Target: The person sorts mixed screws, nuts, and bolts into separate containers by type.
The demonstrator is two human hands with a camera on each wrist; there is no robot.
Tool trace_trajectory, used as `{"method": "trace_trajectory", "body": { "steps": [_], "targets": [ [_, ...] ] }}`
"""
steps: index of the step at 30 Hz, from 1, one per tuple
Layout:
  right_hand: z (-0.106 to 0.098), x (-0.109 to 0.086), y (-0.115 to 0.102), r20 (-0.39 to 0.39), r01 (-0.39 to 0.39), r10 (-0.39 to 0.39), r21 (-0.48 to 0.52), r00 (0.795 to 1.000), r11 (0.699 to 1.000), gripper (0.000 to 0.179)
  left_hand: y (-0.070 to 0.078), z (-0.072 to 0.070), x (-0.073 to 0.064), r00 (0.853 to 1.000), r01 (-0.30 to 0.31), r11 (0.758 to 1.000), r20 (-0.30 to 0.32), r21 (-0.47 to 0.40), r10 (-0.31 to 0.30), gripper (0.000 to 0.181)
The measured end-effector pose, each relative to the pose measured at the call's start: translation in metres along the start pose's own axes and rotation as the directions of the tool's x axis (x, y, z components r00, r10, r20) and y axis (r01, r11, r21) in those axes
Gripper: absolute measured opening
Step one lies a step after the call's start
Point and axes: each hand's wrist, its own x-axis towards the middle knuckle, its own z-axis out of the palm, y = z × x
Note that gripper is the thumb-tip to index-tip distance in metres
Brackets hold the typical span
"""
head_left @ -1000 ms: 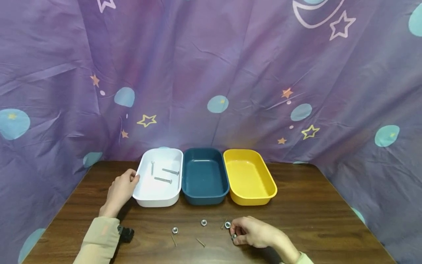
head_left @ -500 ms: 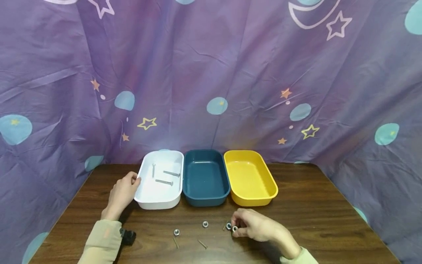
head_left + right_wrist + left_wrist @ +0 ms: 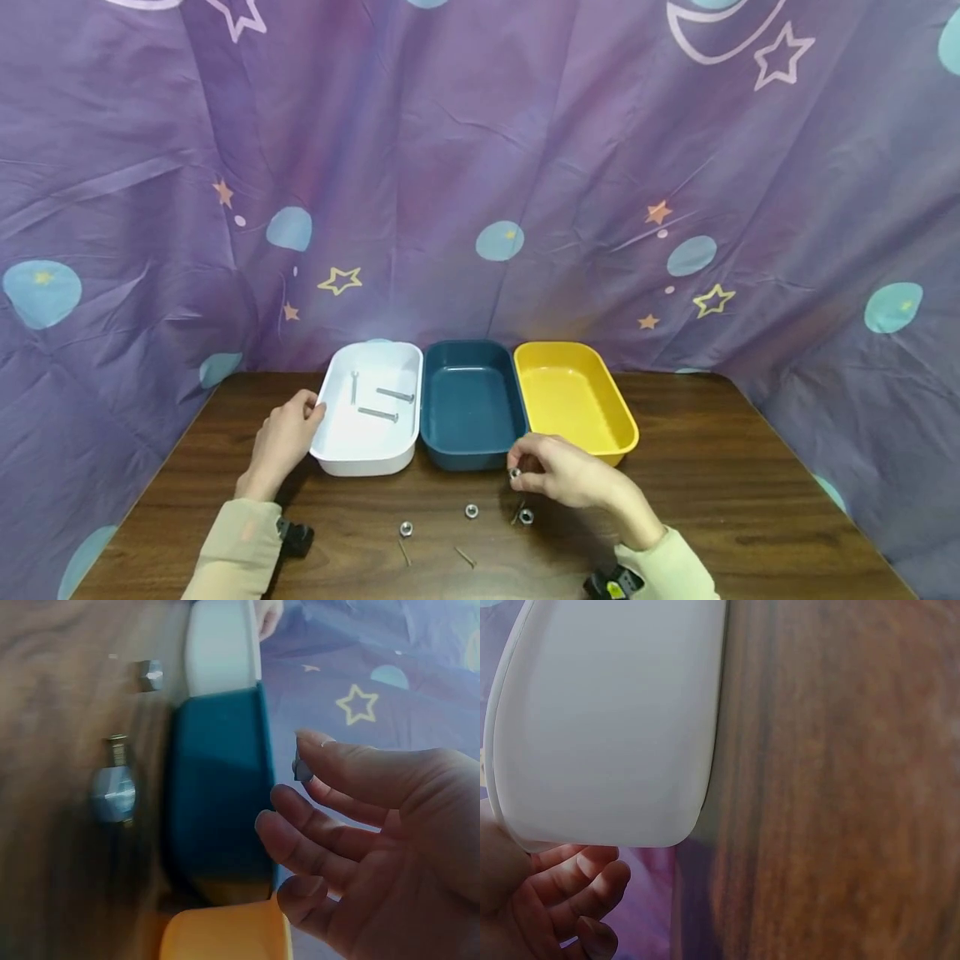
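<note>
My left hand (image 3: 283, 433) grips the left rim of a white tray (image 3: 365, 467), with three long silver bolts (image 3: 378, 414) lying inside it. Between thumb and index finger, my right hand (image 3: 566, 473) pinches a hex nut (image 3: 514, 473), raised above the table at the front of the dark teal tray (image 3: 468, 460). The other fingers of that hand curve loosely in the right wrist view. Below it on the table lies another nut (image 3: 526, 517) beside a thin brass-coloured screw (image 3: 517, 510).
A yellow tray (image 3: 618, 450) stands right of the teal one, the three in a row. Two more nuts, one left (image 3: 406, 528) and one central nut (image 3: 471, 511), lie on the wooden table (image 3: 735, 500) with two thin screws, one being the middle screw (image 3: 465, 557). A purple curtain (image 3: 420, 167) hangs behind.
My right hand has lifted the nut off the table and moved it up and slightly left towards the teal tray. My left hand stays on the white tray.
</note>
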Motion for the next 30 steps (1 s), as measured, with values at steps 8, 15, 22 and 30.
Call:
{"method": "trace_trajectory", "body": {
  "steps": [8, 15, 22, 30],
  "targets": [
    [-0.003, 0.031, 0.004, -0.114, 0.044, -0.043, -0.001, 0.993, 0.999, 0.010, 0.000, 0.000, -0.002, 1.000, 0.004, 1.000, 0.001, -0.003, -0.004, 0.028],
    [0.007, 0.062, 0.013, -0.189, 0.050, -0.049, 0.000, 0.981, 0.999, 0.008, -0.001, 0.001, -0.003, 1.000, -0.005, 1.000, 0.013, -0.007, 0.005, 0.028],
    [0.014, 0.102, 0.020, -0.287, 0.044, -0.036, 0.019, 0.957, 0.999, 0.008, -0.002, -0.003, -0.004, 1.000, -0.011, 1.000, 0.003, 0.002, 0.011, 0.028],
    [0.018, 0.130, 0.031, -0.332, -0.028, 0.021, -0.017, 0.943, 0.999, 0.008, 0.000, -0.001, 0.000, 1.000, -0.026, 1.000, -0.001, 0.012, 0.026, 0.027]
  ]
}}
